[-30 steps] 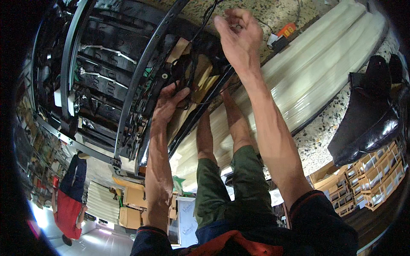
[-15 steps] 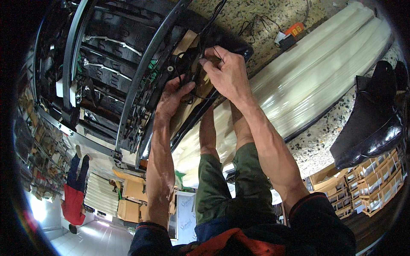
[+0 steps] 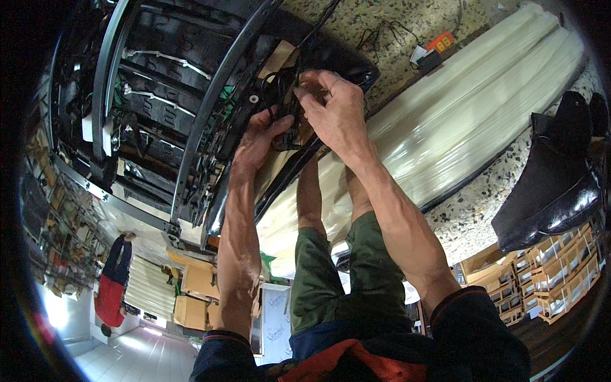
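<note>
Gripping: black cable (image 3: 275, 89) is pinched by right hand (image 3: 334, 114); black seat frame (image 3: 210, 121) is clasped by left hand (image 3: 258, 137).
Risk: cable could be snagged if pulled hard.

long bundle of pale cream plastic-wrapped strips (image 3: 471, 121) lies diagonally on speckled grey terrazzo floor (image 3: 468, 213). small orange and black box with thin black leads (image 3: 436, 49) sits on the floor above the bundle's upper edge. glossy black moulded shell (image 3: 550, 181) rests at right, just beside stacked tan cardboard boxes (image 3: 541, 280). lower left: figure in red top and dark sleeves (image 3: 113, 283) stands well apart, near more tan cardboard cartons (image 3: 194, 296) and a white ribbed panel (image 3: 147, 290).
</note>
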Demonstrator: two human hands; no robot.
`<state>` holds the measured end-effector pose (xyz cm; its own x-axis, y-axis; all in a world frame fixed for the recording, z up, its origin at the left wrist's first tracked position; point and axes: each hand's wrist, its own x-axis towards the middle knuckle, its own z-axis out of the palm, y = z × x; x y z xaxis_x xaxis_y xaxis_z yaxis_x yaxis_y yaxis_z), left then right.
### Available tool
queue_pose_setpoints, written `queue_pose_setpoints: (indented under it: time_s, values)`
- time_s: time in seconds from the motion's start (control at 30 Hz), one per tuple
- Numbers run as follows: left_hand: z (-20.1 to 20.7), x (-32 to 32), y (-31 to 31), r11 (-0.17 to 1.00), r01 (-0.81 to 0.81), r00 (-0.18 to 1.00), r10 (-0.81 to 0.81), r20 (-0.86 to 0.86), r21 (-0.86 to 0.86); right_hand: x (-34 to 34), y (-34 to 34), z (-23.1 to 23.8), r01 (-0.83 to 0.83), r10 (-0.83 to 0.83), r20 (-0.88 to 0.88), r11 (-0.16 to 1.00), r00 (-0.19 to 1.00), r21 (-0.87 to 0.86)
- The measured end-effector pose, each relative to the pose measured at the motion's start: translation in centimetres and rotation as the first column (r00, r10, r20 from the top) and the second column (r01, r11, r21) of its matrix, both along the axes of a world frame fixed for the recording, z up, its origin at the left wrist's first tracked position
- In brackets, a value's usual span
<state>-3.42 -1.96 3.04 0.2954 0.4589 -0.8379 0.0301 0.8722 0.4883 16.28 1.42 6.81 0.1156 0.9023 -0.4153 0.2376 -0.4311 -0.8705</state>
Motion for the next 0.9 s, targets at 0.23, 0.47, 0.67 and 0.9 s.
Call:
queue_pose_setpoints:
  time_s: [0.23, 0.47, 0.67, 0.9]
  values:
    - [2.5, 1.9, 1.1, 0.987, -0.138, 0.989, 0.132, -0.07, -0.082, -0.3, -3.9, 3.8, -0.119, 0.109, -0.048, 0.918, 0.993, -0.377]
    - [0.9, 0.9, 0.3, 0.995, -0.096, 0.992, 0.097, -0.077, 0.013, -2.5, -6.3, 3.6, -0.214, 0.267, 0.124, 0.919, 0.956, -0.331]
    - [0.7, 1.0, 0.2, 0.963, -0.255, 0.955, 0.235, -0.18, -0.093, -2.1, -7.1, 2.7, -0.262, 0.282, 0.16, 0.955, 0.946, -0.137]
    - [-0.2, 0.1, -0.6, 0.902, -0.41, 0.912, 0.405, -0.065, -0.134, -1.2, -7.8, 2.1, -0.268, 0.267, 0.039, 0.963, 0.963, 0.035]
